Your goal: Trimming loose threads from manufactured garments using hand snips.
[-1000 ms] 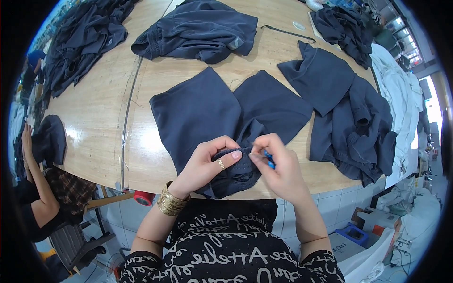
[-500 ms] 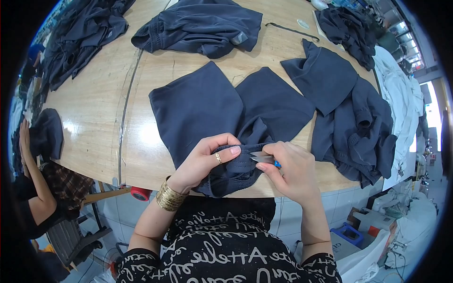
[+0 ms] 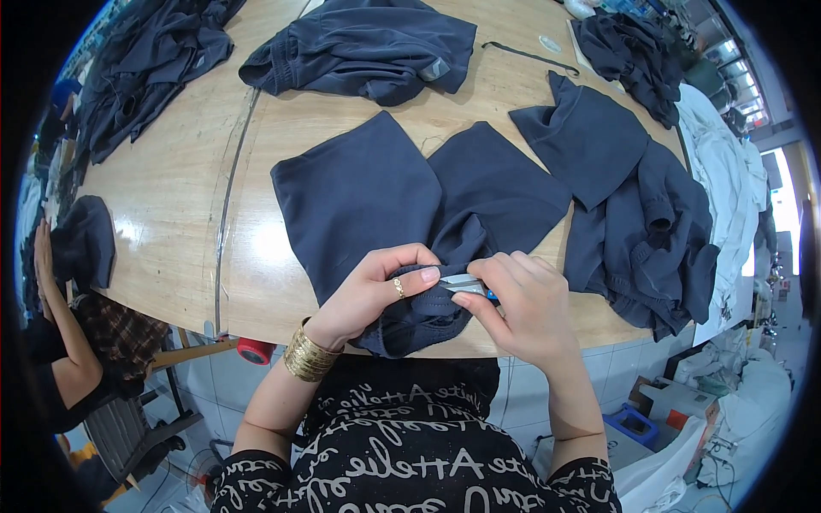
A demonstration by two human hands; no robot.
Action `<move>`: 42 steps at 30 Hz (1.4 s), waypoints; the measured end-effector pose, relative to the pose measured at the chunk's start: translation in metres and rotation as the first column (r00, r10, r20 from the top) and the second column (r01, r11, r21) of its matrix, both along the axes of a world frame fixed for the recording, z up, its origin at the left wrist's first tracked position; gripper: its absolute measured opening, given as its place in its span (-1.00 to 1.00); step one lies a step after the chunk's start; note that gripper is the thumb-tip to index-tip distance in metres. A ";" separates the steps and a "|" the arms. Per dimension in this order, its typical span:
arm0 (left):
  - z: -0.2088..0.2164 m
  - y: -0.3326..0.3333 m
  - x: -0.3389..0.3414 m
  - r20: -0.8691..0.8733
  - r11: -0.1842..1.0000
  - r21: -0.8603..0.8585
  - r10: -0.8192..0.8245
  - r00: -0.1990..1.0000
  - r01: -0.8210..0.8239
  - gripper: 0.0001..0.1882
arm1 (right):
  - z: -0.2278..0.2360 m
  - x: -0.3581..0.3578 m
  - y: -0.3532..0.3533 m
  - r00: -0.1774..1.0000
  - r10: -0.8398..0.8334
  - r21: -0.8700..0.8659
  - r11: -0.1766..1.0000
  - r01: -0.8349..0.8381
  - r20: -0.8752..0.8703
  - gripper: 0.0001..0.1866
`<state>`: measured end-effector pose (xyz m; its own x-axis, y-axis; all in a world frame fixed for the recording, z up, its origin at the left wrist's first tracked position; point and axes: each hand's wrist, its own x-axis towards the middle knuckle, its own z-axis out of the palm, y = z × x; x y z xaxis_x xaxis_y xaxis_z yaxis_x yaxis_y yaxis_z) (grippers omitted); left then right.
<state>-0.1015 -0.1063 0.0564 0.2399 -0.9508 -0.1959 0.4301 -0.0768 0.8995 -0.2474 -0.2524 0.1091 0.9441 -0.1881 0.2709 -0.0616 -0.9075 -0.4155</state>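
Observation:
A pair of dark navy shorts [image 3: 359, 197] lies at the table's near edge, its legs spread away from me and its gathered elastic waistband [image 3: 419, 321] toward me. My left hand [image 3: 389, 278] pinches the waistband between thumb and fingers. In my right hand [image 3: 522, 303] are thread snips [image 3: 462, 284] with metal blades and a bit of blue at the handle. The blades point left, with their tips at the waistband right beside my left thumb. The exact spot where the tips meet the cloth is hard to make out.
More navy garments lie on the wooden table [image 3: 171, 222]: a pile on the right [image 3: 641, 231], a folded one [image 3: 368, 51] at the back. A dark cord [image 3: 530, 56] lies at the back right. White cloth [image 3: 727, 188] hangs at the right edge. Another person's hand [image 3: 43, 256] is at far left.
The snips have shifted slightly left, and their blades now reach my left thumb. My left hand keeps its pinch on the waistband, barely moved.

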 end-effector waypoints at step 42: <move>0.003 0.105 0.004 0.820 0.928 -0.138 0.303 0.486 -0.346 -0.81 | 0.002 0.063 -0.026 0.961 -0.236 0.480 0.866 0.141 0.143 -0.70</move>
<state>-0.0975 -0.0017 0.0595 0.6025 -0.7676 0.2187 -0.4861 -0.1355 0.8633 -0.1844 -0.2788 0.1114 0.8168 -0.5049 0.2793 -0.0883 -0.5878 -0.8042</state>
